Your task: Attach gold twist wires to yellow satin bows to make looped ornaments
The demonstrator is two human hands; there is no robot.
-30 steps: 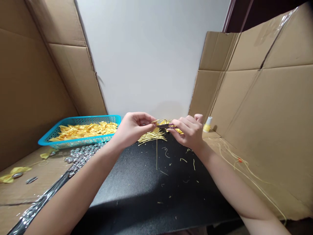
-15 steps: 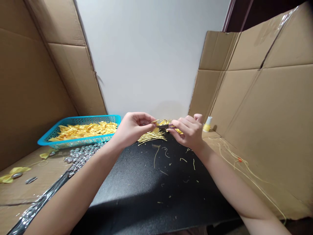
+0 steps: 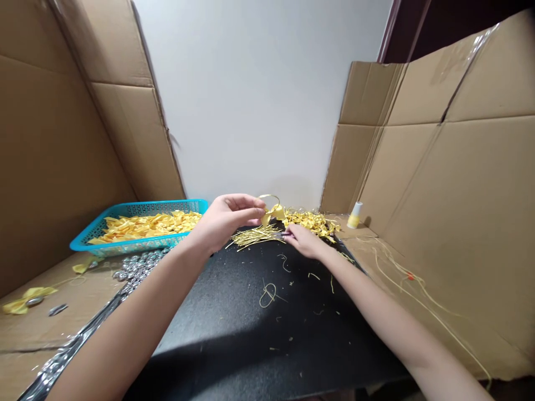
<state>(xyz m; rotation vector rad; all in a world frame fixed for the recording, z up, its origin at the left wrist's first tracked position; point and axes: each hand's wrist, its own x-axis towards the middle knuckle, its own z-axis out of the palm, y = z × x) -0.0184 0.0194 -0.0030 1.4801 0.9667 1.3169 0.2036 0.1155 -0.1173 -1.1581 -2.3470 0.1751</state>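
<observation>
Pinching a yellow ribbon bow [image 3: 275,214] with a gold wire loop, my left hand [image 3: 228,220] hangs near straight gold wires [image 3: 254,237]. My right hand [image 3: 308,241] grips what seems a slim dark tool [image 3: 281,235]. A blue plastic basket [image 3: 140,243] and silver beads [image 3: 140,266] crowd my left; between my forearms, the black tabletop [image 3: 242,334], strewn with clippings, runs to its near edge.

Left hand [image 3: 229,218] — raised, pinching, right hand [image 3: 304,240] — lower, curled
</observation>
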